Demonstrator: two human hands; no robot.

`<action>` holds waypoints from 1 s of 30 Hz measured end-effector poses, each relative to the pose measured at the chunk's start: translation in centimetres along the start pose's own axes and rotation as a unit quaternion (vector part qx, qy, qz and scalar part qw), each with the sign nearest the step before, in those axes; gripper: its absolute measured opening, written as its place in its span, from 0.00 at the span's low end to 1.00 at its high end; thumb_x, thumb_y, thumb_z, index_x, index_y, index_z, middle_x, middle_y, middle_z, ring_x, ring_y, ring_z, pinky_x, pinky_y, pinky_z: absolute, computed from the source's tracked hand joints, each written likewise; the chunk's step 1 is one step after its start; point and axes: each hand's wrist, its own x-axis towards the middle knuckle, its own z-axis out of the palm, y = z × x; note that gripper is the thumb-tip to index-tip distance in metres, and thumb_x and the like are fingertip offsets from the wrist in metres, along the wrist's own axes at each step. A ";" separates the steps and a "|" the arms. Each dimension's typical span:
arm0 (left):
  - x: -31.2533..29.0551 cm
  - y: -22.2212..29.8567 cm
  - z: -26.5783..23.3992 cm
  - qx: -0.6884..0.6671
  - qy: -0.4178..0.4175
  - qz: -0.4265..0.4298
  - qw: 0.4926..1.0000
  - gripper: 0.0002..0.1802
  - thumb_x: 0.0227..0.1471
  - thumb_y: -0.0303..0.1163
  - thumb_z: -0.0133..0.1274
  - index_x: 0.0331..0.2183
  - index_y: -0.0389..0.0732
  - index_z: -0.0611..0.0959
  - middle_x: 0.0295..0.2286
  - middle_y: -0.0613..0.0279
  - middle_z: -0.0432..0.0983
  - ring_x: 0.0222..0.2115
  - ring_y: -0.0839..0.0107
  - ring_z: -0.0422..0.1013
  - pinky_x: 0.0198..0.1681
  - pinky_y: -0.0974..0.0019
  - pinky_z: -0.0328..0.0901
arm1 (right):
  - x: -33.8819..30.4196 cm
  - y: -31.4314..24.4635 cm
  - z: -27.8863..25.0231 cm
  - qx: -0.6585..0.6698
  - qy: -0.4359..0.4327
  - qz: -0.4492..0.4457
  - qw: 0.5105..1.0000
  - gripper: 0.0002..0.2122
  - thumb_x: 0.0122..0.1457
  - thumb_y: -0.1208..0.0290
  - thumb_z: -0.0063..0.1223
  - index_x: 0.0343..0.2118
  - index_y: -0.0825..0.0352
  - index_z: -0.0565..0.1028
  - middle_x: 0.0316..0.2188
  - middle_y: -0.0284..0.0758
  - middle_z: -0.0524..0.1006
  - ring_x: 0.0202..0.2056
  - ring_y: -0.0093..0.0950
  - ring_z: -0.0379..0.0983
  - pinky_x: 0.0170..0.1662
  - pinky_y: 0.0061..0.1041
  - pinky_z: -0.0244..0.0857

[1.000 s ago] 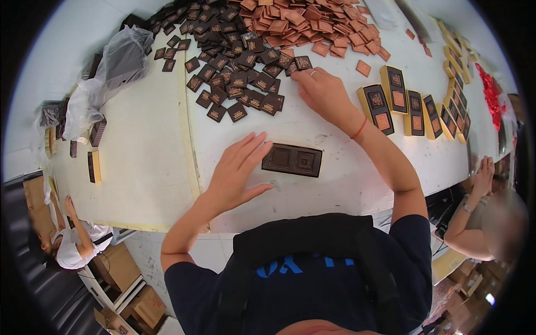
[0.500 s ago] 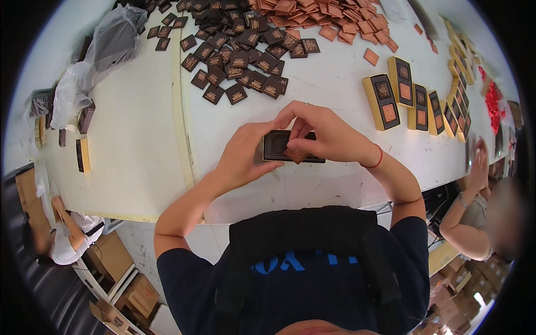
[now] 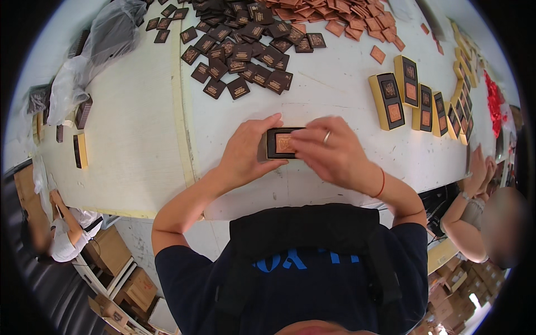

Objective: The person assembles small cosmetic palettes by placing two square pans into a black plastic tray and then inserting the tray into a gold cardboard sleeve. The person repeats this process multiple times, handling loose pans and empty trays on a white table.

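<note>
A small two-compartment box [image 3: 271,146] with a black insert lies lengthwise on the table before me. A flat copper-coloured square [image 3: 283,144] with an embossed pattern sits in its left compartment. My left hand [image 3: 245,146] grips the box's left end, with fingers on the far side and the thumb on the near side. Above the right half hovers my right hand [image 3: 335,148], its fingers stretched out and slightly blurred. Its fingertips reach the right edge of the copper square; whether they touch cannot be made out. This hand hides the right compartment.
Dark squares [image 3: 237,53] lie piled at the far middle, beside a heap of copper squares [image 3: 357,19]. Filled gold-edged boxes [image 3: 386,100] stand in a row at right. Plastic sheeting [image 3: 114,39] covers things at far left. Other people [image 3: 70,237] are at both sides.
The copper square, pinched in my right hand before, now lies flat in the left compartment. My right fingers have spread and the hand has shifted right. My left hand keeps the box.
</note>
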 end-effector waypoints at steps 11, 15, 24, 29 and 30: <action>-1.2 2.2 0.6 0.232 0.036 0.147 0.961 0.23 0.35 0.26 0.67 0.40 0.47 0.84 0.45 0.64 0.75 0.47 0.61 0.71 0.47 0.58 0.69 | 1.7 4.0 1.2 0.036 0.055 0.070 0.995 0.14 0.51 0.72 0.63 0.41 0.66 0.78 0.39 0.38 0.76 0.42 0.39 0.72 0.46 0.36 0.67; -0.8 2.1 0.9 0.243 0.049 0.151 0.957 0.25 0.36 0.25 0.65 0.42 0.49 0.85 0.42 0.65 0.74 0.45 0.61 0.70 0.47 0.58 0.69 | 6.2 6.3 2.9 -0.014 0.079 0.128 0.989 0.15 0.50 0.69 0.64 0.41 0.66 0.77 0.39 0.38 0.74 0.39 0.40 0.72 0.41 0.35 0.69; -0.9 1.8 0.5 0.206 0.041 0.137 0.968 0.26 0.34 0.25 0.66 0.42 0.47 0.83 0.40 0.63 0.73 0.45 0.60 0.70 0.46 0.59 0.70 | 6.1 6.1 1.4 0.188 0.069 0.211 0.957 0.10 0.53 0.76 0.58 0.39 0.64 0.81 0.38 0.34 0.74 0.36 0.29 0.73 0.36 0.25 0.68; -1.1 1.4 0.8 0.188 0.042 0.126 0.973 0.27 0.31 0.24 0.67 0.41 0.45 0.82 0.41 0.63 0.73 0.46 0.59 0.71 0.46 0.59 0.70 | -0.3 4.1 -1.5 0.194 0.023 0.098 0.976 0.19 0.47 0.87 0.56 0.43 0.60 0.82 0.36 0.33 0.76 0.36 0.28 0.74 0.36 0.24 0.69; -1.2 1.5 0.8 0.187 0.043 0.125 0.973 0.27 0.31 0.24 0.68 0.41 0.44 0.82 0.41 0.63 0.73 0.46 0.58 0.71 0.46 0.59 0.71 | -1.8 3.9 -1.1 0.166 0.023 0.090 0.982 0.21 0.46 0.89 0.55 0.43 0.61 0.82 0.37 0.33 0.76 0.37 0.29 0.74 0.37 0.25 0.70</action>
